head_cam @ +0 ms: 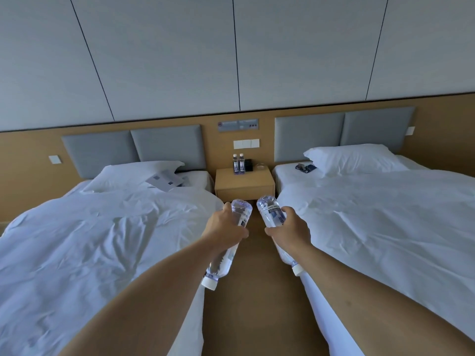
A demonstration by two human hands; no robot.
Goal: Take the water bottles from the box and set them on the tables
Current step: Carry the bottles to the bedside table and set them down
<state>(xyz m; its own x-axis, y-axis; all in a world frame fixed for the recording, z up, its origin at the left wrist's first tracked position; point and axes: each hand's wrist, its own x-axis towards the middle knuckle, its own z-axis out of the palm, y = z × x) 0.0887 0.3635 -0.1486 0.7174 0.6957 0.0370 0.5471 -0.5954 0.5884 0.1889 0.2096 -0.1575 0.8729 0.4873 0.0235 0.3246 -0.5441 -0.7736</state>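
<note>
My left hand [223, 229] grips a clear water bottle [223, 260] around its middle, its base pointing forward and its white cap toward me. In the same way my right hand [291, 231] grips a second water bottle [271, 211]. Both are held out over the aisle between two beds. Ahead, a wooden bedside table [244, 182] stands against the wall with two small water bottles [238, 163] upright on its top. No box is in view.
A bed with white sheets [102, 240] lies to the left and another [385, 222] to the right, leaving a narrow brown floor aisle [253, 304]. A dark object [248, 164] and a glass item [261, 167] also sit on the bedside table. Papers [165, 180] lie on the left bed.
</note>
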